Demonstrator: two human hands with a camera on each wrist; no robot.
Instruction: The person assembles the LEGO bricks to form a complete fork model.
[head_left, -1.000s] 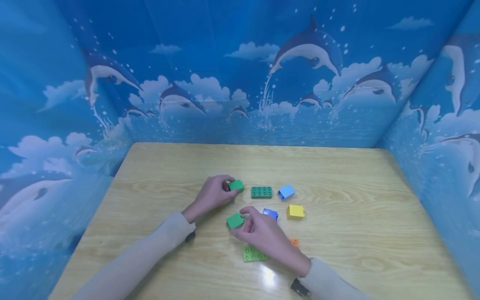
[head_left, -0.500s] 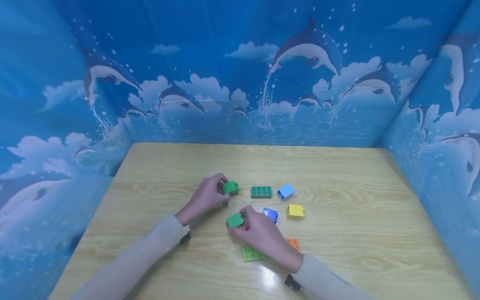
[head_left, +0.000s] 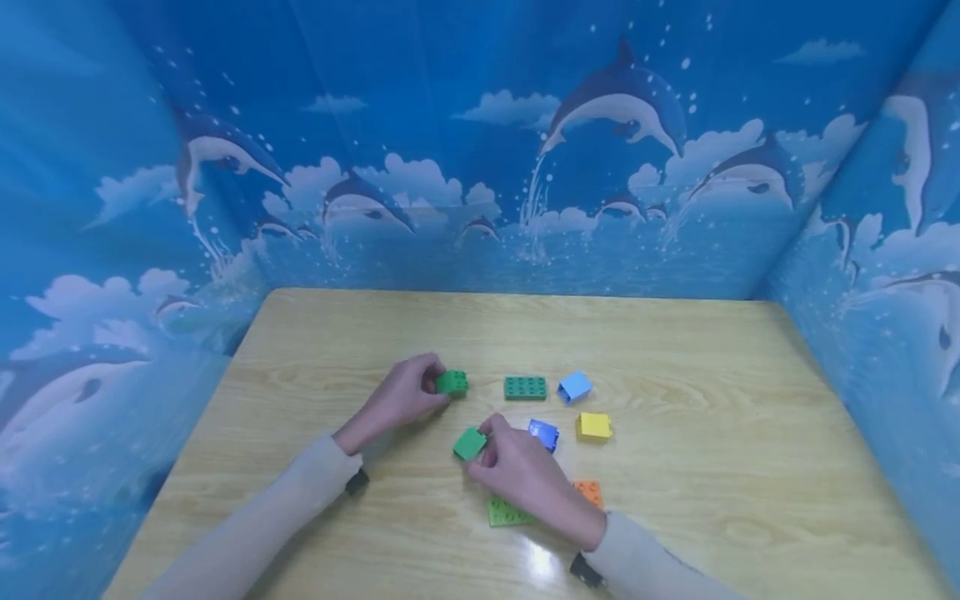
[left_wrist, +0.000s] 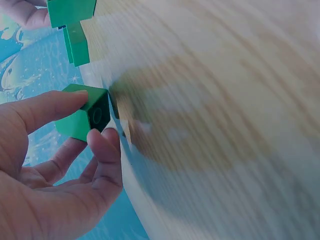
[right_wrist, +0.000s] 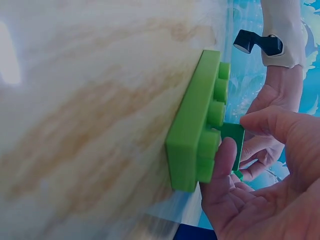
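Observation:
Pinched between the left hand's [head_left: 401,394] thumb and fingers is a green brick [head_left: 452,383], left of a dark green flat brick [head_left: 525,388]. In the left wrist view that green brick [left_wrist: 80,112] shows its hollow underside. Nearer the front, the right hand [head_left: 528,471] holds a second green brick [head_left: 470,444] by thumb and fingertips. Beneath the right hand lies a light green flat brick [head_left: 508,512], partly covered; it looms large [right_wrist: 192,125] in the right wrist view, with the held brick [right_wrist: 235,142] partly hidden behind it.
A blue brick [head_left: 543,434] lies just beyond the right hand's knuckles. Further right are a light blue brick [head_left: 574,387] and a yellow brick [head_left: 594,427]. An orange brick [head_left: 588,492] is partly behind the right hand. Dolphin-printed curtains [head_left: 450,167] surround the wooden table [head_left: 712,400].
The left hand has moved left and slightly toward the front with its green brick, away from the dark green flat one. The right hand has barely moved, its brick turned slightly.

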